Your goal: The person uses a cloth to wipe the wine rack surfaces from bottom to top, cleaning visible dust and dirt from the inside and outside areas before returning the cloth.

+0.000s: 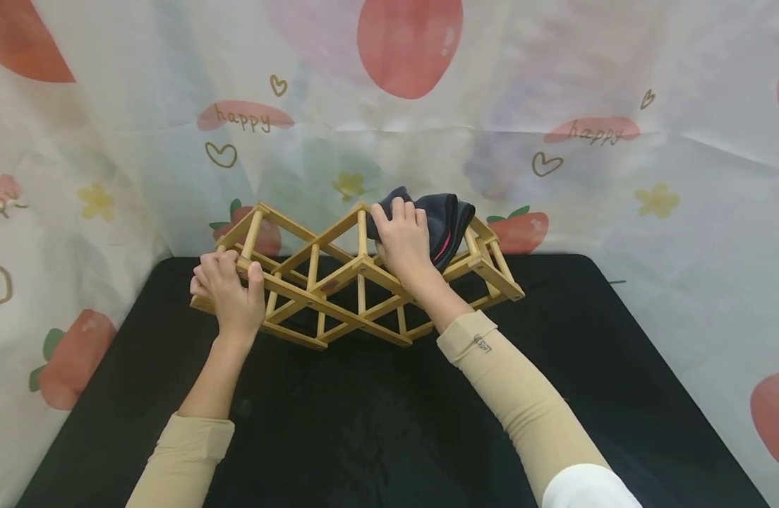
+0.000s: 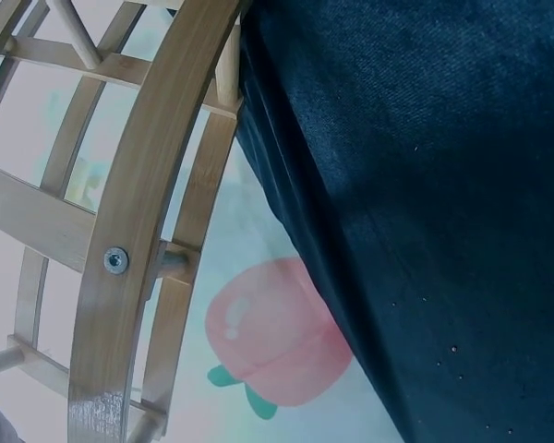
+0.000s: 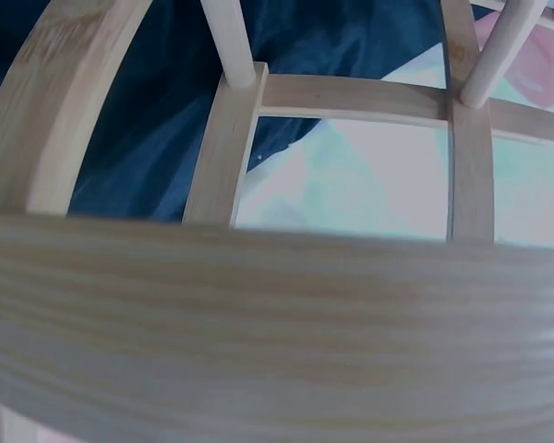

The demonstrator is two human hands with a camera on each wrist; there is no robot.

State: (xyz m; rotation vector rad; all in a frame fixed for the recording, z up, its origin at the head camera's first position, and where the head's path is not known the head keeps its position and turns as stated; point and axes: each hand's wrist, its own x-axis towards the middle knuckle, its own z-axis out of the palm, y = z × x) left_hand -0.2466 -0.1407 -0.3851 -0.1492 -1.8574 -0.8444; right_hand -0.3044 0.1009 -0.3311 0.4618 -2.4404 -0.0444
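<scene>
A light wooden lattice rack (image 1: 362, 265) of crossed slats and round dowels stands at the back of the black table. My left hand (image 1: 235, 300) grips its left end, fingers over the top and thumb on the near side. On the right half, a folded dark grey cloth item (image 1: 435, 210) with black edging and a pink stripe lies over the top bars. My right hand (image 1: 403, 243) holds this cloth from above, covering part of it. Both wrist views are filled mostly by the rack's slats (image 2: 120, 203), with a broad one (image 3: 277, 314) close before the right wrist.
The black table (image 1: 364, 423) reaches toward me below the rack. Behind and at the sides hangs a pale curtain (image 1: 415, 155) printed with fruit, hearts and lettering, close behind the rack.
</scene>
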